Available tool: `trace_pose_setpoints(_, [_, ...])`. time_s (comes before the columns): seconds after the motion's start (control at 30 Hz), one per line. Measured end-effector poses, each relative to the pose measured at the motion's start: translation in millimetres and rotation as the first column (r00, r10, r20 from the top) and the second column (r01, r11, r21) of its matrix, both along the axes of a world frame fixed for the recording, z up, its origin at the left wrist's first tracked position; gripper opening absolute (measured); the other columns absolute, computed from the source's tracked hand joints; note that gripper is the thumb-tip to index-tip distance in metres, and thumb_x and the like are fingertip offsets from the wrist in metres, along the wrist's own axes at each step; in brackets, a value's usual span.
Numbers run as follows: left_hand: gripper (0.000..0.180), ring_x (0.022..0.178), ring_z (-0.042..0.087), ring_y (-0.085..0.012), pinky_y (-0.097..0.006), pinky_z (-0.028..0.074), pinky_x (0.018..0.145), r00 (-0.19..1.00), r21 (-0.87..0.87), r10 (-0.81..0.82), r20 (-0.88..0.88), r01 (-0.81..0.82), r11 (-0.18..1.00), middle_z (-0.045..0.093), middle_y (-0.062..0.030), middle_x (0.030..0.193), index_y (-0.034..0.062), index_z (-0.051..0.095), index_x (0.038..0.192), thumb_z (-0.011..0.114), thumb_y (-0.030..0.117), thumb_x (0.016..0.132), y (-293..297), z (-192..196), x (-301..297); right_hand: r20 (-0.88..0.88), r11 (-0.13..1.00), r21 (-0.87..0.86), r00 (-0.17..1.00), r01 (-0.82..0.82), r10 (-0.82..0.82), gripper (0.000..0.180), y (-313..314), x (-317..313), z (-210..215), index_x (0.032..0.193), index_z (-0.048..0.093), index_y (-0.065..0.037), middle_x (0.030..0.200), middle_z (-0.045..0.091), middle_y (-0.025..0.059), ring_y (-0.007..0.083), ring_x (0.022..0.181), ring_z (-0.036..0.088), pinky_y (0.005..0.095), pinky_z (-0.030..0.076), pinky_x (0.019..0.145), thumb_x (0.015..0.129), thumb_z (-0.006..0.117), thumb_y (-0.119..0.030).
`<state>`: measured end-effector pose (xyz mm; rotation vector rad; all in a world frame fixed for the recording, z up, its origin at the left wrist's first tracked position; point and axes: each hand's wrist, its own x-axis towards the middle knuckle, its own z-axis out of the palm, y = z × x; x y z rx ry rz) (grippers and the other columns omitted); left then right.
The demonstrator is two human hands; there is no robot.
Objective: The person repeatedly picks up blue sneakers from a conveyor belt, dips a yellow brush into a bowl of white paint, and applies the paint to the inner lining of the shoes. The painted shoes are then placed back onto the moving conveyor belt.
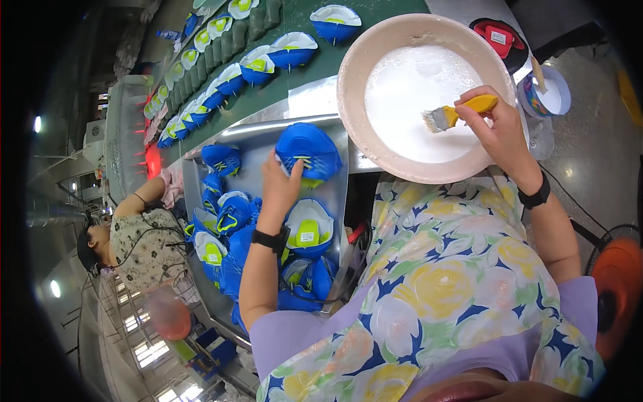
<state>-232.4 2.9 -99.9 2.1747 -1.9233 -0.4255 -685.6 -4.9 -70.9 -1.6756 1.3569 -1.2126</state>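
At the far left, a co-worker in a pale flower-printed top (151, 244) reaches an arm toward the green flat work surface (295, 17), where a curved row of blue-and-white shoe uppers with lime linings (257, 67) stands. Nearer, a shallow grey metal tray (261, 130) holds a loose pile of similar blue uppers (234, 218), some showing white edges and lime insides with small white labels.

Above the tray's right part, the left hand (280, 184) grips a rounded bright-blue fabric shoe upper (308, 144) by its left side — thumb over the front, fingers mostly hidden behind. Its broad end is smooth and domed; paler blue strands and short lime lines cross the middle, and lime lining shows below.

Next comes a wide beige round basin (351, 87) of milky white liquid (408, 84). Over it, the right hand (495, 127) pinches a flat brush with a yellow handle (479, 104), its pale, splayed bristles pointing left — whether they touch the liquid is hard to tell. Farther right stands a small patterned round tub (561, 100) with white contents.
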Motion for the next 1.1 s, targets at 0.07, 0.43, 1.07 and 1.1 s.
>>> trace_pose_setpoints(0.07, [0.05, 0.104, 0.06, -0.0397, -0.043, 0.05, 0.089, 0.965, -0.024, -0.122, 0.234, 0.131, 0.991, 0.055, -0.0238, 0.121, 0.0004, 0.051, 0.131, 0.066, 0.019, 0.087, 5.1, 15.6, -28.8, -0.047, 0.998, 0.025, 0.998, -0.051, 0.052, 0.019, -1.2, 4.0, 11.4, 0.102, 0.063, -0.001, 0.09, 0.068, 0.008, 0.0147, 0.072, 0.065, 0.0255, 0.051, 0.064, 0.091, 0.069, -0.016])
trace_pose_setpoints(0.43, [0.048, 0.118, 0.053, -0.0375, -0.043, 0.048, 0.096, 0.627, 0.035, -0.703, 0.335, 0.738, 0.674, 0.051, -0.017, 0.133, 0.0143, 0.065, 0.121, 0.061, -0.005, 0.077, -9.6, 8.1, -45.9, -0.362, 0.89, 0.22, 0.813, -0.4, 0.455, 0.018, -1.9, 27.9, 16.5, 0.097, 0.062, -0.002, 0.089, 0.067, 0.0167, 0.0355, 0.085, 0.065, 0.0403, 0.051, 0.079, 0.086, 0.069, -0.015])
trace_pose_setpoints(1.07, [0.04, 0.107, 0.063, -0.0209, -0.033, 0.05, 0.095, 0.864, -0.365, -0.378, -0.332, 0.252, 0.896, 0.065, -0.0108, 0.12, 0.0008, 0.056, 0.128, 0.059, -0.002, 0.089, -55.7, 75.7, -51.2, -0.185, 0.995, -0.019, 0.978, -0.099, 0.094, 0.018, -20.4, -47.7, 32.0, 0.099, 0.059, 0.0, 0.082, 0.064, 0.0154, 0.0258, 0.073, 0.063, 0.0322, 0.049, 0.067, 0.092, 0.066, -0.015])
trace_pose_setpoints(1.1, [0.039, 0.107, 0.063, -0.0193, -0.032, 0.05, 0.094, 0.705, -0.215, -0.288, -0.648, 0.193, 0.957, 0.065, -0.0095, 0.12, 0.0005, 0.054, 0.13, 0.058, -0.001, 0.091, -57.6, 74.2, -37.5, -0.153, 0.994, -0.06, 0.985, -0.094, 0.084, 0.019, -22.9, -49.7, 33.2, 0.1, 0.059, 0.0, 0.082, 0.065, 0.0151, 0.0255, 0.073, 0.063, 0.032, 0.049, 0.066, 0.092, 0.066, -0.016])
